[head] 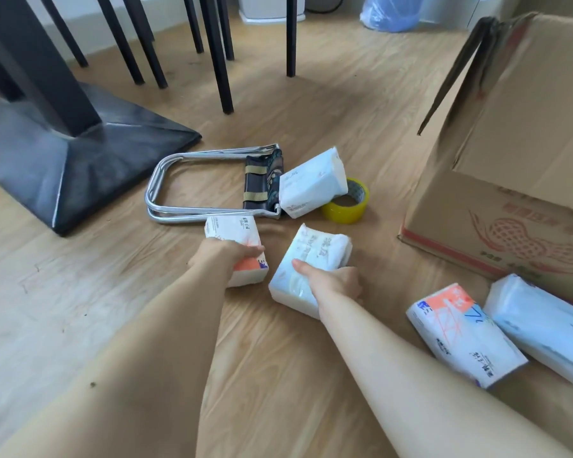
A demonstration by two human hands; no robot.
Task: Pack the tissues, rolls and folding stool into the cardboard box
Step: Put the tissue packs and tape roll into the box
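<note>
Glossy plastic tissue packs — left hand [224, 254] grips orange-printed pack [237, 249] | right hand [333, 280] grips pale-blue pack [306, 259]

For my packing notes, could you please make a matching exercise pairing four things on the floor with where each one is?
Things:
1. orange-patterned tissue pack
2. pale blue tissue pack
3. yellow tape roll
4. folding stool

Places:
A. flat beside the black table base
B. under the right hand
C. partly under a leaning tissue pack
D. under the left hand

Pairs: 1-D, 2-B, 3-C, 4-A
</note>
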